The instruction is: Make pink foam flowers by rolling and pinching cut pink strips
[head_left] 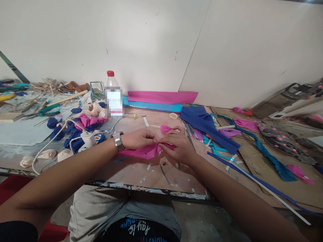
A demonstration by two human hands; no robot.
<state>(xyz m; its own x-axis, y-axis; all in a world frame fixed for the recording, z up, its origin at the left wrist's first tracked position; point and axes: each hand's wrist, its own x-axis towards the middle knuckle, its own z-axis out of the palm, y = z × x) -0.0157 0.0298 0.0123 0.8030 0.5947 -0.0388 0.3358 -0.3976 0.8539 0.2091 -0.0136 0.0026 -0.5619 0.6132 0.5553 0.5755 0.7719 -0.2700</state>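
A pink strip of soft material [145,152] lies on the worktable [141,171] right in front of me. My left hand [138,138], with a metal watch on its wrist, pinches the strip's upper edge near its middle. My right hand [178,144] meets it from the right, fingers closed on the same pink strip, with a rolled pink end [164,129] showing just above the fingers. Both hands touch each other at the pinch point.
A red-capped plastic bottle [113,95] stands behind my hands. Left of it lie blue and pink rolled pieces [75,129], cream rosettes [46,154], a white cable and tools. Pink [161,97] and blue sheets lean at the wall; blue scraps [209,127] and cardboard [272,174] lie right.
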